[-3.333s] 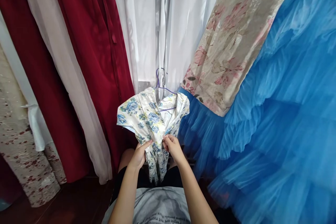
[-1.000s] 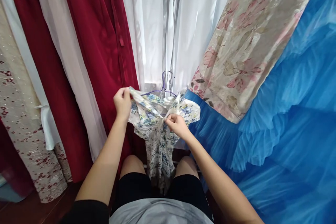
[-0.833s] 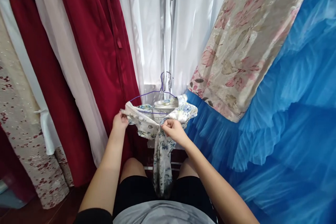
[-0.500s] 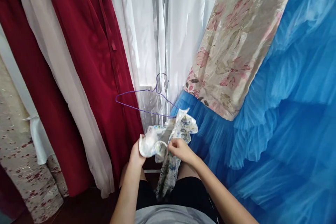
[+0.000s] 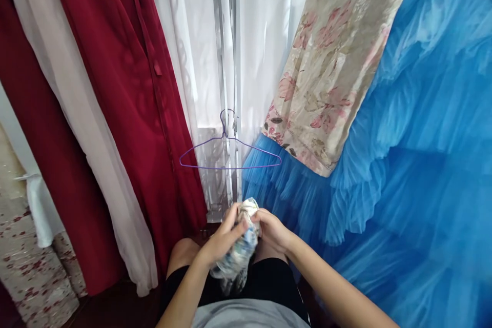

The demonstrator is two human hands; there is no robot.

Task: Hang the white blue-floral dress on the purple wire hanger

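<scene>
A white garment (image 5: 243, 250) with a blue and green print is bunched up above my lap, partly blurred; its exact kind does not show. My left hand (image 5: 223, 238) is closed on the left side of the bunch. On the other side my right hand (image 5: 273, 230) grips its upper edge, thumb and fingers pressed together. The two hands are close together with cloth between them. Beyond them, a purple wire hanger (image 5: 230, 168) hangs with no garment on it, in front of a white curtain.
Dark red dresses (image 5: 126, 113) and a pale pink cloth (image 5: 82, 128) hang at the left. At the right hang a beige floral garment (image 5: 323, 87) and a wide blue tulle skirt (image 5: 430, 189). A white curtain (image 5: 184, 36) covers the back.
The garment has been gathered into a tighter bunch and lowered toward my lap, away from the hanger. My hands have come closer together. The hanger now hangs level and fully visible.
</scene>
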